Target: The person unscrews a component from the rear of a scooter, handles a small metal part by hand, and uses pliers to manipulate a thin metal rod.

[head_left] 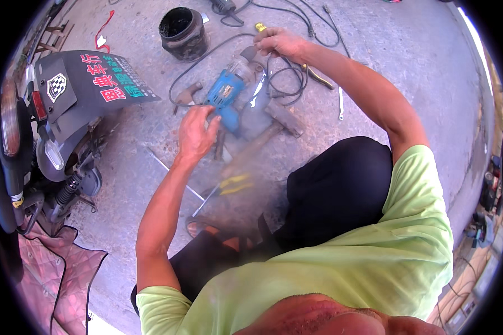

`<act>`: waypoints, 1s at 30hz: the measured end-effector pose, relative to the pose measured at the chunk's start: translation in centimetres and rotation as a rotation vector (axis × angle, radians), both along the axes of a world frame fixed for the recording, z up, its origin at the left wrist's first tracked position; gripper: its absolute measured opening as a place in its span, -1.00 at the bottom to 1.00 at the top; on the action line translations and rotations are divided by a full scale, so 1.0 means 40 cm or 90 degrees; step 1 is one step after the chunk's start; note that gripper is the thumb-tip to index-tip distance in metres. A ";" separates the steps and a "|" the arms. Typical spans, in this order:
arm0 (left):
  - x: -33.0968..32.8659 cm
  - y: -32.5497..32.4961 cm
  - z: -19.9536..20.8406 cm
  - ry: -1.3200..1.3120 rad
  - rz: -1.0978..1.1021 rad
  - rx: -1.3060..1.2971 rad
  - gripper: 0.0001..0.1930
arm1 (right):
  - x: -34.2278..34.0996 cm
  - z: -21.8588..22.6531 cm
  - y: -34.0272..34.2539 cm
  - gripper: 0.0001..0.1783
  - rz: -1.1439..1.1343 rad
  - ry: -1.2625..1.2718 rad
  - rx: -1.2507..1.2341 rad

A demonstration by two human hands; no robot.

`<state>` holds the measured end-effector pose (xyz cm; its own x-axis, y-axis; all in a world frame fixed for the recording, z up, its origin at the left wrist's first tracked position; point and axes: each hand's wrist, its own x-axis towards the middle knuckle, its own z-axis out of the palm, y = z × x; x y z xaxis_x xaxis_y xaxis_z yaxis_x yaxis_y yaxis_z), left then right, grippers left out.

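A blue corded power tool (224, 92) with a metal gear housing, much like an angle grinder, lies tilted on the concrete. My left hand (197, 134) is at its near left side, thumb and fingers apart, fingertips at the blue body. Beyond the tool's head, my right hand (282, 44) has its fingers curled together; what they pinch is hidden. A yellow end (260, 26) of something shows just past those fingertips. Under and beside the right hand lie a looped black cable (288, 84) and yellow-handled pliers (319, 77), partly covered.
A sledgehammer (284, 119) and a small hammer (189, 95) lie near the tool. Behind stands a blackened pot (183, 34). Long metal rods (341, 100) lie on the floor. At left is a motorbike's rear (56, 117), with a quilted pink cover (56, 273). Haze hangs before my knees.
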<state>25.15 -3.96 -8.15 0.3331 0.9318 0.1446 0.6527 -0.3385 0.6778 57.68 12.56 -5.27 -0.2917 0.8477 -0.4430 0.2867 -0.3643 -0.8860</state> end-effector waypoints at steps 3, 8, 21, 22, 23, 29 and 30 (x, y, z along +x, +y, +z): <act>0.123 0.073 0.002 0.048 -0.018 0.086 -0.59 | 0.094 -0.032 0.035 -0.63 -0.122 0.054 -0.013; 0.203 0.103 -0.103 0.124 0.023 0.117 -0.38 | 0.172 -0.085 0.070 -0.51 -0.170 0.105 0.024; 0.219 0.103 -0.206 0.200 0.097 0.237 -0.35 | 0.308 -0.242 0.451 -0.67 -0.343 -0.190 0.240; 0.221 0.106 -0.206 0.199 0.098 0.236 -0.37 | 0.313 -0.253 0.476 -0.65 -0.319 -0.247 0.280; 0.222 0.107 -0.204 0.197 0.093 0.234 -0.36 | 0.330 -0.276 0.513 -0.64 -0.293 -0.303 0.320; 0.221 0.115 -0.208 0.198 0.082 0.218 -0.32 | 0.368 -0.393 0.657 -0.59 -0.167 -0.511 0.360; 0.220 0.114 -0.209 0.196 0.084 0.215 -0.32 | 0.354 -0.394 0.668 -0.60 -0.173 -0.533 0.345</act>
<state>33.94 0.60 -16.51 0.2898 0.8870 0.3596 0.8585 -0.4070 0.3119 71.86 39.28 -21.04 0.1651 0.9853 0.0444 0.8547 -0.1205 -0.5049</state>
